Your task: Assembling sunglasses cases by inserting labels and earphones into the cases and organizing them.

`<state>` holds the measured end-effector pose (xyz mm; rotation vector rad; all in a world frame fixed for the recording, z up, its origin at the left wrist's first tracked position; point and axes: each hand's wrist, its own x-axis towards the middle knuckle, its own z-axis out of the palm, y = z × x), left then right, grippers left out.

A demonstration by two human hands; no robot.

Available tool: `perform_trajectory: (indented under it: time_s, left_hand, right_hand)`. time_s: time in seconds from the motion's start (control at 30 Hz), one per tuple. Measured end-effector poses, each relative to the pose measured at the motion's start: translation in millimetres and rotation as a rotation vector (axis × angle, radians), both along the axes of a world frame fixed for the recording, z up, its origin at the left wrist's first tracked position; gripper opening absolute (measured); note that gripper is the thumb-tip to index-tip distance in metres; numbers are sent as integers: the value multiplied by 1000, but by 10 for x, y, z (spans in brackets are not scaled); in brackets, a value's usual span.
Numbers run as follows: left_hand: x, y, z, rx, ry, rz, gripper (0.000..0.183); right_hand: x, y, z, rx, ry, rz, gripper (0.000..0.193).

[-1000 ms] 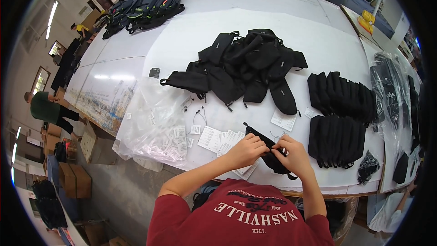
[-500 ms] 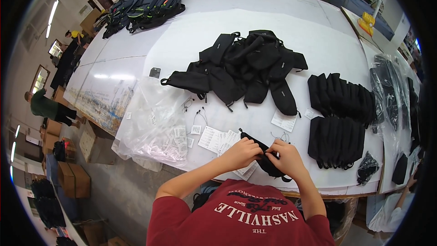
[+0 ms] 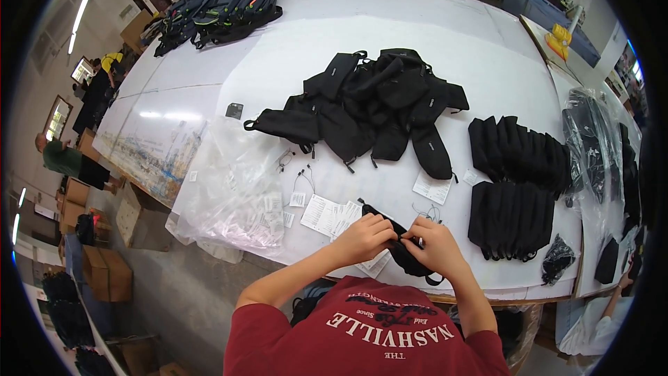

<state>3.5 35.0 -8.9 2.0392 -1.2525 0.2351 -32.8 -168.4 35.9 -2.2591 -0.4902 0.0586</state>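
Your left hand (image 3: 367, 235) and right hand (image 3: 433, 244): close together, the fingers of each pinched on one black pouch (image 3: 406, 260), which you hold slantwise between them at the near edge of the white bench (image 3: 445, 17). Under and beside your left hand: several white printed tags (image 3: 321, 214), overlapping, some partly covered by your arm. Just beyond your right hand: a thin dark cord (image 3: 426, 212), looped. To your left: one large clear plastic bag (image 3: 226, 181), crumpled, with white labels inside; just above its top, one small dark card (image 3: 235, 109). Ahead of you, mid-bench: one loose heap of black pouches (image 3: 396, 90), straps and zip pulls showing. To your right: two tidy rows of black pouches, the far row (image 3: 518, 153) just above the near row (image 3: 511, 219); near them, one small clear packet of black pieces (image 3: 557, 259). Far left corner: dark backpacks (image 3: 235, 12), piled.
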Motion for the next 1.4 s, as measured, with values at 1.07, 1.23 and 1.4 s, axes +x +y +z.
perform_trajectory:
  time_s: [1.07,1.23,1.4]
  left_hand:
    - [-496,34,239,32,211,-86,21]
    - [-500,245,447,101,612,-130,20]
    - [-385,328,608,388,1067,-314,25]
  right_hand:
    - [-399,-52,121,10,101,305,11]
    - [-396,-206,55,511,749,247,27]
    - [-394,-641,-347,341,880,433,45]
